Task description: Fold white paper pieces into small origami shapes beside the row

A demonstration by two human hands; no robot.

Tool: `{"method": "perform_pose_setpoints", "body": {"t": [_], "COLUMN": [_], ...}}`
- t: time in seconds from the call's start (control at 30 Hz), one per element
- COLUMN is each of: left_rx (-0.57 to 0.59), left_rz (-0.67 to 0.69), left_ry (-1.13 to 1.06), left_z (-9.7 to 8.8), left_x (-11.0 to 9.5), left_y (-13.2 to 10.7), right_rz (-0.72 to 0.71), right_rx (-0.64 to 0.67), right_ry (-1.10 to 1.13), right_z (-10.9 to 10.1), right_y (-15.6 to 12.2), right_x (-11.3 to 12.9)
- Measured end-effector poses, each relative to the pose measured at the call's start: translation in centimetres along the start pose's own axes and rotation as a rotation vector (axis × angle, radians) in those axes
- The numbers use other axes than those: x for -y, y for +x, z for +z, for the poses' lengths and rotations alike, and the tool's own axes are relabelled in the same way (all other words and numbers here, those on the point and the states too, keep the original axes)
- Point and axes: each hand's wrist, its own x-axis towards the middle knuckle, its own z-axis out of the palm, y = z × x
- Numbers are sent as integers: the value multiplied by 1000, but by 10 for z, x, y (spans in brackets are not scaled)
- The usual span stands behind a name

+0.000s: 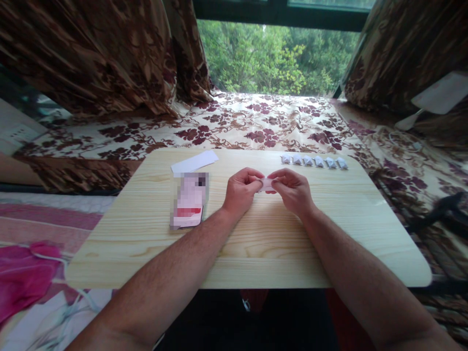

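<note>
Between my two hands, over the middle of the table, is a small piece of white paper (267, 184). My left hand (242, 189) pinches its left end with thumb and fingers. At the other end my right hand (291, 189) grips it the same way, the fingertips of both hands almost meeting. Fingers cover much of the paper, so its exact shape is hidden. Several small folded white paper pieces (313, 161) lie in a row beyond my right hand. White paper strips (194, 162) rest at the table's far left.
A pixelated, phone-like item (189, 201) lies on the light wooden table (139, 239) left of my hands. Behind the table is a ledge with flowered cloth (263, 122), below a window. A white lamp (440, 92) stands at right. Pink cloth (27, 278) lies at left.
</note>
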Motion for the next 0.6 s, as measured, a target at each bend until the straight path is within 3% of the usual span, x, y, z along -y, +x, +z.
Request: {"method": "perform_pose_setpoints", "body": {"t": [0.6], "left_rx": [-14], "left_rz": [-152], "left_ry": [-165], "left_z": [2], "left_x": [1], "left_y": [0], "right_rz": [61], "right_rx": [-54], "right_ry": [57], "right_z": [1], "right_y": [1], "right_x": [9]}}
